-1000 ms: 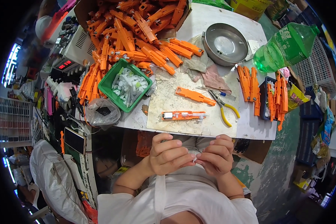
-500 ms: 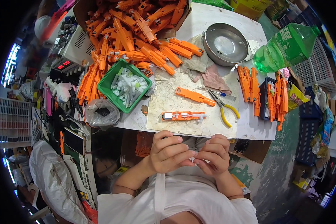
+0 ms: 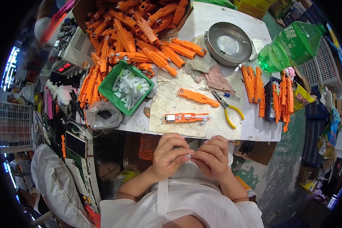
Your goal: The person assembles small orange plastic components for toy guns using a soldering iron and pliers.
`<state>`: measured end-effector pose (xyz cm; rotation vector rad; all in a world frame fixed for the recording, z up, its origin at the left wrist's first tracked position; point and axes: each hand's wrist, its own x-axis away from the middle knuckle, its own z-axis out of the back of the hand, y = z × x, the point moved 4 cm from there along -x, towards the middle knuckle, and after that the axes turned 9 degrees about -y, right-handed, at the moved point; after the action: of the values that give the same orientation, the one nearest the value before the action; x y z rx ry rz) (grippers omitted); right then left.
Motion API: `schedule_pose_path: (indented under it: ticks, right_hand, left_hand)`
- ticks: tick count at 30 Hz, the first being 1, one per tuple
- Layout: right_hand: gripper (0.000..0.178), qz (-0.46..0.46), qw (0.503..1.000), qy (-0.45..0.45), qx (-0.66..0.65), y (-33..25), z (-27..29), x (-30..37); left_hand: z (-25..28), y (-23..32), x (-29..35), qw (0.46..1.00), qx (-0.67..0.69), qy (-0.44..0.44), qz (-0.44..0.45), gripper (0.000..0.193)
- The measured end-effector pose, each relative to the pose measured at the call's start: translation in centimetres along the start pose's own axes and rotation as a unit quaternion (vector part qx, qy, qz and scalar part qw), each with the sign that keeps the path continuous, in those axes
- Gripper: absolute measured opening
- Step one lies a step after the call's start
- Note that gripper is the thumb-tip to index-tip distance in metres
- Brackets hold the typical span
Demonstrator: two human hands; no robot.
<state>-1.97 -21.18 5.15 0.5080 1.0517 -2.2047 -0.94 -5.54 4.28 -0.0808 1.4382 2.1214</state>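
Just in front of the table edge, my left hand point(image 3: 171, 156) and my right hand point(image 3: 212, 157) meet fingertip to fingertip. Both pinch a small white plastic piece point(image 3: 190, 155), mostly hidden by the fingers. On the worn board point(image 3: 163, 95) ahead of them lies an orange plastic housing half point(image 3: 186, 117) with white and metal parts set in it. Beyond it rests another orange housing half point(image 3: 198, 97), apart from the first. Yellow-handled pliers point(image 3: 228, 112) and a pen point(image 3: 226, 94) lie to its right. A green bin point(image 3: 102, 89) at the left holds several small white parts.
A heap of orange housings point(image 3: 140, 34) fills the far left. A metal bowl point(image 3: 212, 49), pink cloth point(image 3: 220, 79) and green bottle point(image 3: 285, 49) stand toward the far right. More orange housings point(image 3: 250, 83) lie at the right edge, beside a dark bin point(image 3: 269, 100).
Both hands have shifted slightly up and left with the white piece, and their fingers have turned around it. The things on the table have stayed in place.
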Motion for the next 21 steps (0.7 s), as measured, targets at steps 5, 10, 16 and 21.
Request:
schedule_pose_path:
  ticks: [5, 10, 16, 21]
  right_hand:
    - [0.027, -0.009, 1.0, -0.005, 0.002, 0.09, -0.09, 0.11]
    - [0.023, -0.014, 1.0, 0.0, 0.007, 0.14, -0.18, 0.08]
    - [0.022, -0.015, 1.0, 0.001, 0.005, 0.16, -0.23, 0.01]
    - [0.021, -0.038, 0.999, 0.001, -0.004, 0.82, -0.09, -0.05]
  left_hand:
    - [0.03, 0.07, -0.3, 1.0, -0.003, 0.001, -0.003, 0.024]
    - [0.09, 0.14, -0.32, 1.0, -0.021, 0.003, -0.01, 0.024]
    - [0.29, 0.37, -0.36, 0.997, -0.064, 0.01, -0.033, 0.025]
    - [0.69, -0.06, 0.0, 0.993, -0.114, 0.033, -0.025, 0.026]
